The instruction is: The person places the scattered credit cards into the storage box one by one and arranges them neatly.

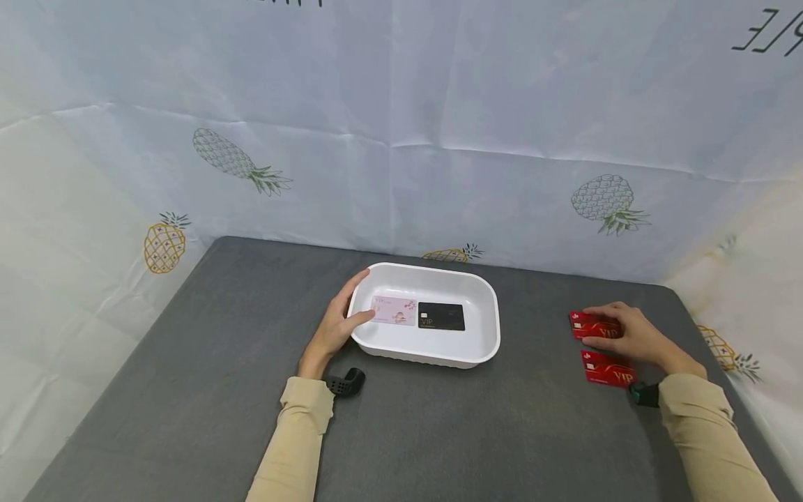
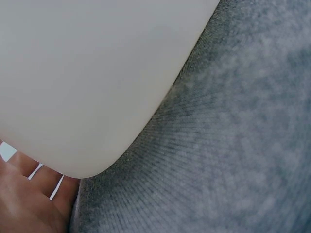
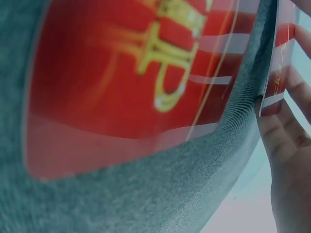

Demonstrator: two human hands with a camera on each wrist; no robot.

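My left hand (image 1: 332, 328) grips the left end of a white rectangular tray (image 1: 401, 354), thumb over the rim and fingers along the outer side. Inside the tray lie a pink VIP card (image 1: 394, 311) and a black VIP card (image 1: 442, 317), side by side. On the right, my right hand (image 1: 633, 335) pinches a red VIP card (image 1: 586, 325) between thumb and fingers at its long edges. A second red VIP card (image 1: 607, 369) lies flat just nearer to me, below that hand; it fills much of the right wrist view, its gold lettering large.
A dark grey cloth covers the table (image 1: 502, 432). Behind it hangs a pale curtain (image 1: 439, 195) printed with pineapples, which meets the table's back edge. Black straps with small devices sit on both wrists.
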